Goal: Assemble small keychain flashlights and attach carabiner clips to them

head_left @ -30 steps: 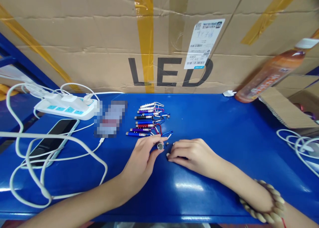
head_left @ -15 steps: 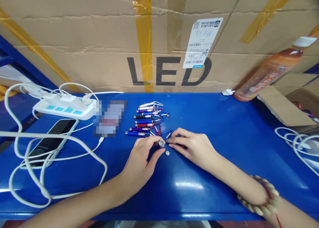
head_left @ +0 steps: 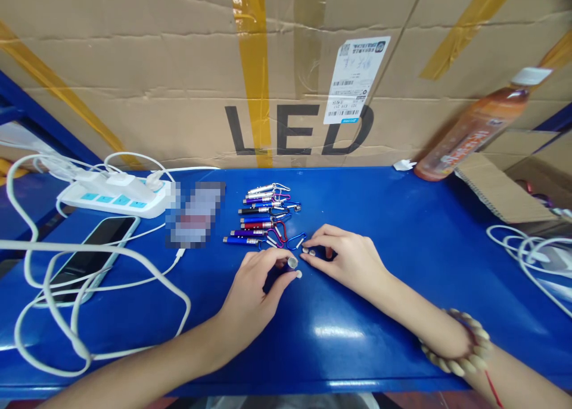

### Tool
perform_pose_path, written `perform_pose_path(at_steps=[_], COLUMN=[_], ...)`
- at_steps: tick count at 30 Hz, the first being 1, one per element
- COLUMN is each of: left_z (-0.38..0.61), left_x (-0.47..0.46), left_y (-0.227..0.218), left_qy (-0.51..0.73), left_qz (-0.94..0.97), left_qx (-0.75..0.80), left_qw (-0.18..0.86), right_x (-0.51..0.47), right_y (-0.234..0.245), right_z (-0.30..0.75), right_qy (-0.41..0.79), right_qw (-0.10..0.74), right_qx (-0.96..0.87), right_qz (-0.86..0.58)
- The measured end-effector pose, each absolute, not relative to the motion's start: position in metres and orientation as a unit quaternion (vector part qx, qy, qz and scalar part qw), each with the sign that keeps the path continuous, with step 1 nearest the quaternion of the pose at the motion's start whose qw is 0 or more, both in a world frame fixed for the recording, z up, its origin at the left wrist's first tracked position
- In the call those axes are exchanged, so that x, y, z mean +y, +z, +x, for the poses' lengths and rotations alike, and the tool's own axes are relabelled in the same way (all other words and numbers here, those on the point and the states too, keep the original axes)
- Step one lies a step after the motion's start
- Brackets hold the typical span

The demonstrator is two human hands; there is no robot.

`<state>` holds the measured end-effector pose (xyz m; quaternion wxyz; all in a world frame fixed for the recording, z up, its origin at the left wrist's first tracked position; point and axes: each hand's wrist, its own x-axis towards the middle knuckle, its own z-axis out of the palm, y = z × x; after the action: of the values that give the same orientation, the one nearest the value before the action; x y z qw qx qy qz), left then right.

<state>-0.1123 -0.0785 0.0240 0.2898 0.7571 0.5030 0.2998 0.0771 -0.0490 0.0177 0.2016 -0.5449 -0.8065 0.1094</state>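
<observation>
My left hand [head_left: 254, 284] is closed, with thumb and fingers round a short metal flashlight tube [head_left: 292, 262] whose round open end faces me. Right at the tip of that thumb lies a silver button cell [head_left: 299, 274] on the blue table. My right hand [head_left: 351, 255] pinches a small button cell [head_left: 305, 250] between thumb and forefinger, and a second cell [head_left: 312, 253] shows just beside it. Behind both hands, several small keychain flashlights [head_left: 257, 225] in blue, purple, red, black and silver lie in a column, their carabiner clips pointing right.
A power strip [head_left: 116, 203] and looping white cables [head_left: 134, 249] take up the left, with a phone [head_left: 92, 254] under them and a pixelated area beside it. A large carton [head_left: 179, 69] walls off the back. At right stand a drink bottle [head_left: 473, 132] and an open cardboard box [head_left: 496, 188].
My right fingers have closed on a button cell, with another now visible beside it. My left thumb tip has come up to the loose cell. The view has shifted slightly.
</observation>
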Motion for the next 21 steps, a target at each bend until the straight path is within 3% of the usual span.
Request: perform_pose_path(at_steps=[13, 16, 21], left_z=[-0.1119, -0.1114, -0.1102], left_x=[-0.0767, -0.0760, -0.0763], left_y=[0.0184, 0.0201, 0.0190], left_qy=[0.280, 0.270, 0.272], left_qz=[0.746, 0.746, 0.757], left_qx=[0.519, 0.521, 0.511], left_qw=[0.311, 0.314, 0.303], right_x=[-0.0504, -0.0501, -0.0543], right_y=[0.0126, 0.0133, 0.0182], right_z=[0.0766, 0.0773, 0.0755], right_qy=[0.005, 0.021, 0.110], right_qw=[0.140, 0.180, 0.344], right_qx=[-0.865, -0.855, -0.811], right_qz=[-0.481, -0.485, -0.461])
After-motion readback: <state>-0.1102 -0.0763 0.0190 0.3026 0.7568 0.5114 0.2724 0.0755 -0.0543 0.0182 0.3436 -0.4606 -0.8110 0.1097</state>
